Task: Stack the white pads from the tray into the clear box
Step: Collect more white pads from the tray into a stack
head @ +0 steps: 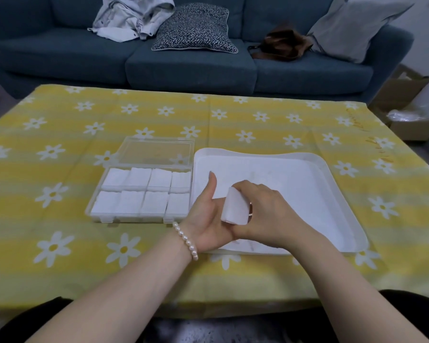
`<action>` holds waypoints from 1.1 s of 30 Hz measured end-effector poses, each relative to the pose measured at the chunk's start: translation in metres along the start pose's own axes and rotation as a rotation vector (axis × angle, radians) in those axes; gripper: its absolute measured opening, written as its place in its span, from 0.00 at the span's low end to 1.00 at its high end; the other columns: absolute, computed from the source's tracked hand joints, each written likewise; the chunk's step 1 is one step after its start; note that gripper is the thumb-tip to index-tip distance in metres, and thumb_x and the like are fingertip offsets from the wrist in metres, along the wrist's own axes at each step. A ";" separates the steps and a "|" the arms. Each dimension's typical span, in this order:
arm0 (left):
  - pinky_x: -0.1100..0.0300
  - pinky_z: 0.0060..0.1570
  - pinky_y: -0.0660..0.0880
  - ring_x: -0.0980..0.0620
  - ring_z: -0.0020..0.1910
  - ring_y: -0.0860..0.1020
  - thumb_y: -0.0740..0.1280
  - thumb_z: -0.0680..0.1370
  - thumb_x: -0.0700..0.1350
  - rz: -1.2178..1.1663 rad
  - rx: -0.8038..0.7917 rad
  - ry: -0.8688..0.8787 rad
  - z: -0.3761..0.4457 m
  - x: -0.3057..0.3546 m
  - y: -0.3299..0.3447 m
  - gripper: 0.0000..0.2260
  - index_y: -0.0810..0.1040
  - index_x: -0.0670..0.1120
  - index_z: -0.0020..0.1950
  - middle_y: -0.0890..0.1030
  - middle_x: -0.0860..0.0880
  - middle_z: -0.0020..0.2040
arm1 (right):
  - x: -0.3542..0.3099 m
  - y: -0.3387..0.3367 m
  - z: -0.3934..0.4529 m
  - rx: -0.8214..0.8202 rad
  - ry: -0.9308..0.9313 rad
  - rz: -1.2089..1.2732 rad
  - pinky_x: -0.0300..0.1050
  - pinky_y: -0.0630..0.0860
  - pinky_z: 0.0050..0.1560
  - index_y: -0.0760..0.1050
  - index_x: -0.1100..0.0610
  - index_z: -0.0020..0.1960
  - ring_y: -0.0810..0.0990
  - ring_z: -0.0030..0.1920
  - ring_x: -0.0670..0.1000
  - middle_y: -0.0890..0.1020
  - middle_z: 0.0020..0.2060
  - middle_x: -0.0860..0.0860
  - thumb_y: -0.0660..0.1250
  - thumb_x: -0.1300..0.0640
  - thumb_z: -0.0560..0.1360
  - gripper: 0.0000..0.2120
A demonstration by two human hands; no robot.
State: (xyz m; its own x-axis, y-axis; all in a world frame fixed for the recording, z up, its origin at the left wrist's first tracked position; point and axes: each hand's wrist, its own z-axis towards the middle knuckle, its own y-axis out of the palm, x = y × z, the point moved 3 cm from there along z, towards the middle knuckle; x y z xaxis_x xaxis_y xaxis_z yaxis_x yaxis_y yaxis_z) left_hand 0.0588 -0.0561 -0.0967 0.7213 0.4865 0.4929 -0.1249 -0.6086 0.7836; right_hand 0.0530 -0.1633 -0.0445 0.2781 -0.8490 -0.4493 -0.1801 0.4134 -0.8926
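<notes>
Right hand [263, 214] fingers curl over a small stack of white pads [234, 206], fingertips hidden behind it. Left hand [208, 219] supports it, thumb up, fingers hidden. Both hover above the tray [342, 194]; clear box [141, 194] lies left, compartments filled.

Open tray floor, crowded box

I see bare room across the white tray [320, 194] beyond my hands; the clear box [140, 194] touching its left rim is packed with pads [130, 204], its lid [156, 151] lying open behind.
</notes>
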 end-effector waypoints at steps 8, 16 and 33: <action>0.52 0.47 0.78 0.43 0.51 0.81 0.80 0.61 0.49 -0.044 -0.110 0.102 -0.003 0.000 -0.001 0.26 0.81 0.41 0.56 0.81 0.41 0.52 | -0.003 -0.005 0.000 -0.031 -0.005 0.026 0.49 0.73 0.53 0.67 0.48 0.62 0.73 0.51 0.50 0.77 0.49 0.45 0.72 0.48 0.62 0.30; 0.55 0.44 0.79 0.47 0.48 0.83 0.79 0.62 0.51 -0.052 -0.083 0.097 -0.003 0.000 0.001 0.21 0.84 0.42 0.50 0.83 0.44 0.49 | -0.008 -0.006 0.000 -0.055 -0.034 -0.002 0.48 0.71 0.55 0.66 0.47 0.64 0.72 0.52 0.49 0.76 0.51 0.45 0.73 0.46 0.62 0.32; 0.54 0.44 0.75 0.46 0.49 0.79 0.56 0.69 0.73 0.117 -0.042 -0.061 -0.001 -0.001 0.006 0.38 0.77 0.44 0.62 0.79 0.45 0.54 | -0.001 -0.001 -0.002 -0.143 0.070 0.043 0.46 0.66 0.65 0.57 0.46 0.74 0.67 0.65 0.47 0.70 0.64 0.46 0.77 0.38 0.58 0.50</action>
State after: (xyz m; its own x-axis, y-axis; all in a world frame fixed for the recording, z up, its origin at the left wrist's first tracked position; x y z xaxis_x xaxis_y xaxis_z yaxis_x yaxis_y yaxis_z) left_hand 0.0562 -0.0596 -0.0924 0.7398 0.3740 0.5593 -0.2382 -0.6318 0.7376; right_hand 0.0507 -0.1635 -0.0425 0.2016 -0.8546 -0.4785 -0.3245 0.4027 -0.8559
